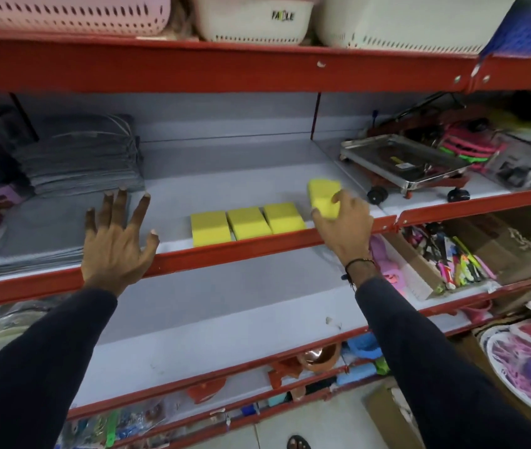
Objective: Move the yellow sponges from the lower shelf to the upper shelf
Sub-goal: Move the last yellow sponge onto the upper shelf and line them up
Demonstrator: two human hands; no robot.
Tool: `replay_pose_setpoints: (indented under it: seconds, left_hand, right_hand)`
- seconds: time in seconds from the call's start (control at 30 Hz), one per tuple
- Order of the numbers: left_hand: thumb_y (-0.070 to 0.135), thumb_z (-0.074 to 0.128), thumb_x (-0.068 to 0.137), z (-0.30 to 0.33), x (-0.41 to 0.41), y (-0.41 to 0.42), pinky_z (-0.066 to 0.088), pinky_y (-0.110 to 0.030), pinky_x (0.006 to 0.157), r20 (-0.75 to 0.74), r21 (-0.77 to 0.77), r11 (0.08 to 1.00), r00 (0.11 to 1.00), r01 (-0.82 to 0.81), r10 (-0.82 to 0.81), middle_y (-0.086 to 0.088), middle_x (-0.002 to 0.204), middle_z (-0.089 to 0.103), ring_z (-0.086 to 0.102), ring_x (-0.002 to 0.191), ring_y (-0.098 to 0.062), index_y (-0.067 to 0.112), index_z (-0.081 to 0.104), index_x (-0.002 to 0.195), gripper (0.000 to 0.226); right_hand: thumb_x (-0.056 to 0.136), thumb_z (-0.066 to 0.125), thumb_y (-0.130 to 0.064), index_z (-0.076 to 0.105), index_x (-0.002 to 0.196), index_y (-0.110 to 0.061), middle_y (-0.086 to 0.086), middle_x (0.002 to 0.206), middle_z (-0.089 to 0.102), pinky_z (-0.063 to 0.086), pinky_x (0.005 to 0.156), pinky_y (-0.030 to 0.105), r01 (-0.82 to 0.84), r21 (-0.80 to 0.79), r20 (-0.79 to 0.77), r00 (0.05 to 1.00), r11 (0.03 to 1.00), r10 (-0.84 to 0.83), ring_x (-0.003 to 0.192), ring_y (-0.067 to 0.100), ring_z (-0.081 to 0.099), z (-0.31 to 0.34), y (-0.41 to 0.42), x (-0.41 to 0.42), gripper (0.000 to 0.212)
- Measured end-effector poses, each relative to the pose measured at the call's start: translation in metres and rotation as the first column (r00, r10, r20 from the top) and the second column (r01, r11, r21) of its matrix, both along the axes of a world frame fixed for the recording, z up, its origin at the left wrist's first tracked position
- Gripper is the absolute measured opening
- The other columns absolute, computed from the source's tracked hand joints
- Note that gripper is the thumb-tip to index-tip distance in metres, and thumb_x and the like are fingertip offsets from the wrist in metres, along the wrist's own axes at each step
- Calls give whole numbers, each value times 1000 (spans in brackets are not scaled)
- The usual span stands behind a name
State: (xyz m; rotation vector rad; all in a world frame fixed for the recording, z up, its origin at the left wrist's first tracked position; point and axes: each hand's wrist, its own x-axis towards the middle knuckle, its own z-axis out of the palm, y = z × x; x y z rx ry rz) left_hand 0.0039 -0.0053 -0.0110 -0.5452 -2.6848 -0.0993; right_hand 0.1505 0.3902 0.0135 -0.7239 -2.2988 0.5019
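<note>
Three yellow sponges (247, 222) lie side by side near the front edge of the upper shelf (225, 176), which is pale grey with a red lip. My right hand (345, 225) holds a fourth yellow sponge (322, 197) just right of that row, above the shelf's front edge. My left hand (116, 234) hovers with fingers spread over the shelf's left part, holding nothing. The lower shelf (225, 306) beneath shows a bare grey surface between my arms, with no sponge in sight.
Stacked grey cloths (79, 157) sit on the upper shelf at the left. A metal wheeled trolley (406, 163) and packaged goods stand to the right. Baskets (251, 17) fill the top shelf. Small toys and stationery (452, 254) crowd the right of the lower shelf.
</note>
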Motion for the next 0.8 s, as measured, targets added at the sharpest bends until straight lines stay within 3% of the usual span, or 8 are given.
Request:
replay_pose_setpoints:
  seconds: [0.1,0.3,0.4,0.47,0.5,0.6,0.7,0.8]
  left_hand:
    - [60,17,97,-1,-2,0,-4,-58,131,11,-27,1000,1000,10,-9,-9,179,-6,-2,165,-34,33,-2,168,78]
    - [57,14,96,7,2,1,-34,-39,117,72,-58,998,997,-3,7,-7,179,3,7,164,-33,34,8,168,76]
    - [56,15,95,9,6,2,-38,-39,113,112,-63,998,994,-14,21,-8,178,9,13,163,-34,32,18,168,77]
    - [53,18,96,10,9,4,-25,-51,123,118,-41,999,993,-26,30,-10,177,17,18,162,-35,28,27,166,75]
    - [50,21,98,9,9,9,-8,-59,128,113,-28,1000,993,-15,18,-12,175,24,23,160,-37,24,32,164,72]
    - [41,29,99,12,24,27,31,-62,120,71,54,993,992,104,-107,-19,163,45,43,149,-40,7,49,154,67]
    - [40,34,94,18,41,55,35,-51,122,88,117,953,953,280,-291,-23,158,50,50,144,-40,-2,49,151,72]
    - [51,26,84,17,56,78,27,-48,128,241,62,943,912,328,-333,-23,162,45,45,150,-38,-2,45,155,90]
  right_hand:
    - [88,55,-63,60,109,-23,15,107,68,39,90,48,-12,54,254,967,998,-2,105,38,58,-7,5,-3,46]
    - [94,45,-61,61,115,-32,7,119,70,34,96,51,-81,65,347,936,995,53,115,34,56,0,-7,-3,40]
    - [92,49,-52,61,113,-31,8,118,70,34,97,51,-88,71,403,914,994,52,113,33,57,1,-11,-2,32]
    - [90,53,-49,63,113,-29,8,118,69,35,98,51,-81,64,358,932,995,53,112,33,57,5,-14,-1,32]
    - [89,54,-47,64,115,-28,8,120,69,36,99,52,-87,69,311,948,994,62,113,33,58,6,-14,-1,34]
    - [83,47,-40,64,128,-23,5,133,67,40,106,50,-267,120,211,948,956,238,124,31,60,17,-30,-7,51]
    - [87,45,-31,53,145,-21,4,153,54,32,119,51,-507,165,341,834,846,433,144,24,47,26,-61,-22,59]
    - [94,48,-21,43,152,-19,2,161,44,18,126,54,-628,180,538,707,757,459,152,21,35,23,-89,-34,58]
